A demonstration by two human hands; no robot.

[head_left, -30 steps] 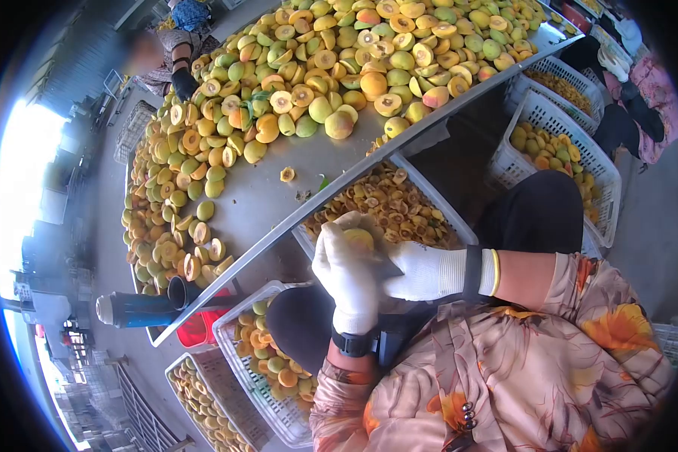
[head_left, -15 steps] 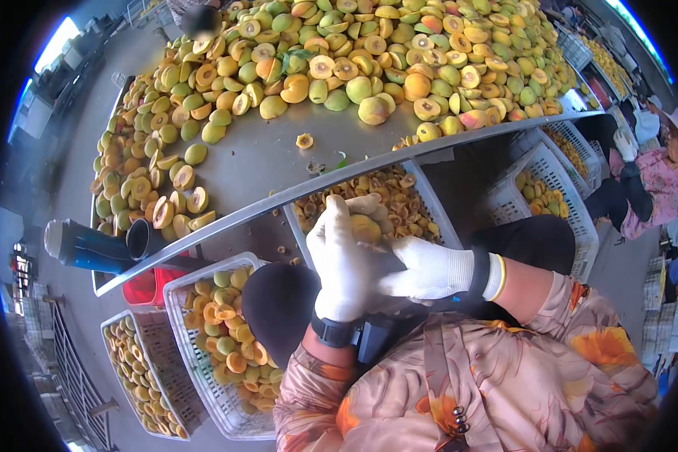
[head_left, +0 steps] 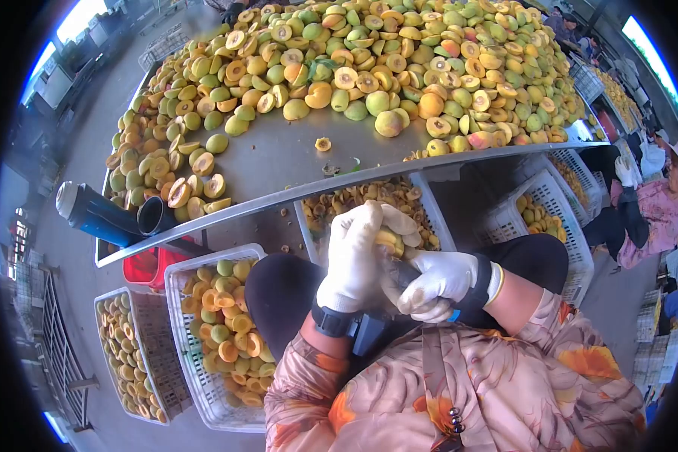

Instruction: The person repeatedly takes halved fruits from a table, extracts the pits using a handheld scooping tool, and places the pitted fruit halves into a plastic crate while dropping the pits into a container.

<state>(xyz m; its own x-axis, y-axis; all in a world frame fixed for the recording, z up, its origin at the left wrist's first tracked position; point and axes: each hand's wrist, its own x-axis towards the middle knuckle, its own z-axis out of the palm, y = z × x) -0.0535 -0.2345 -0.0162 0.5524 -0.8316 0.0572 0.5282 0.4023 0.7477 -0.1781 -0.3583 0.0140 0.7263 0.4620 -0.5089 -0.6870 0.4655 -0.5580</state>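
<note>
Peach piece (head_left: 389, 242), yellow and small, sits in the left hand (head_left: 352, 256), up in front of the person's tummy. Left hand fingers curl around it and hold it tight. The right hand (head_left: 441, 280) is just beside it, with its fingers bent in around a tool (head_left: 454, 316) (only a blue end shows well, so I cannot tell its shape). Both hands wear white gloves. A black watch (head_left: 331, 322) is on the left wrist, and a black band (head_left: 478, 282) is on the right one.

Past the hands is a crate (head_left: 433, 215) with lots of scooped-out peach bits in it. Behind that stands a shiny metal counter (head_left: 271, 162) with a big heap of peaches (head_left: 399, 75), many cut in half. One little peach core (head_left: 323, 144) lies on the bare part.

At the counter's left corner are a blue flask (head_left: 90, 215) and a dark cup (head_left: 155, 216), with a red bucket (head_left: 143, 267) below. Two white crates of peach halves stand on the floor on the left. Far to the right is another person in a pink top (head_left: 659, 218).
</note>
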